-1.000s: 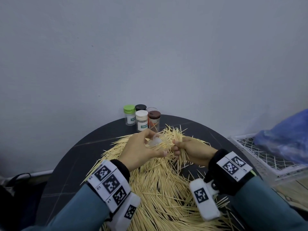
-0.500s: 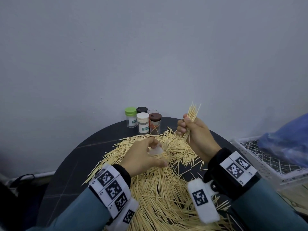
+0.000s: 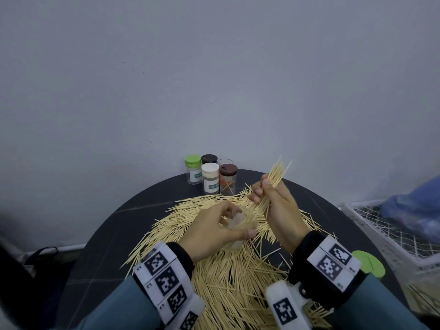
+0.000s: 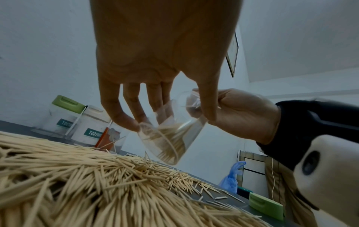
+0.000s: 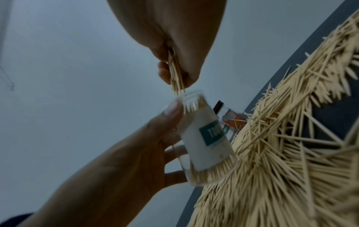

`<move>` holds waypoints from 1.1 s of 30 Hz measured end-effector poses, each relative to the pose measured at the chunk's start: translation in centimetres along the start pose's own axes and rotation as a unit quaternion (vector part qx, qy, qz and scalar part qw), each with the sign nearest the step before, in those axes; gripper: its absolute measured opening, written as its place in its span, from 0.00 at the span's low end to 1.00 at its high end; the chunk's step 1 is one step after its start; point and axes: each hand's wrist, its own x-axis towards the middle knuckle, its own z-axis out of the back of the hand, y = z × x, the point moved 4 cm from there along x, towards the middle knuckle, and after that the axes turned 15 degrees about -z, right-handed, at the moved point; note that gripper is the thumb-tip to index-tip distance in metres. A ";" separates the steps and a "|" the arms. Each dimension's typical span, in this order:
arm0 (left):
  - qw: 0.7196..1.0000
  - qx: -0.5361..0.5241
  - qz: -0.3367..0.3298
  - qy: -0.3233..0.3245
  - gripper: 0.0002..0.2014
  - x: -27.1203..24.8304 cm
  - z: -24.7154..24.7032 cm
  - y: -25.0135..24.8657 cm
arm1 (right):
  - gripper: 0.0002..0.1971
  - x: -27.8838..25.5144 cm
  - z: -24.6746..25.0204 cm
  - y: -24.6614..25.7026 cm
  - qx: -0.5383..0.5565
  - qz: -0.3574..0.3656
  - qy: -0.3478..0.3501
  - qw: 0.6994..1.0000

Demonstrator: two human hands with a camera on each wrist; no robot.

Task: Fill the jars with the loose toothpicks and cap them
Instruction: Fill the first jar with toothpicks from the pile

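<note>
Your left hand (image 3: 209,232) holds the open clear jar (image 5: 205,138) tilted just above the toothpick heap (image 3: 228,263) on the round bench (image 3: 114,236), fingers curled round its wall. Your right hand (image 3: 273,206) pinches a bundle of toothpicks (image 3: 273,179), its lower ends at the jar's mouth. Capped jars (image 3: 210,178) stand at the far edge, and a green lid (image 3: 369,263) lies near right.

The left hand (image 4: 155,50) holds a small clear plastic jar (image 4: 170,133), tilted and partly filled with pale wooden toothpicks, above the loose toothpick heap (image 4: 87,184) on the dark table (image 4: 239,205). The right hand (image 4: 240,113) meets its mouth. A green cap (image 4: 266,207) lies nearby.
</note>
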 end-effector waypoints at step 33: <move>0.999 -0.044 0.006 -0.016 0.27 -0.1 0.0 -0.4 | 0.04 -1.0 -0.7 -1.7 -0.096 -0.039 0.048 0.993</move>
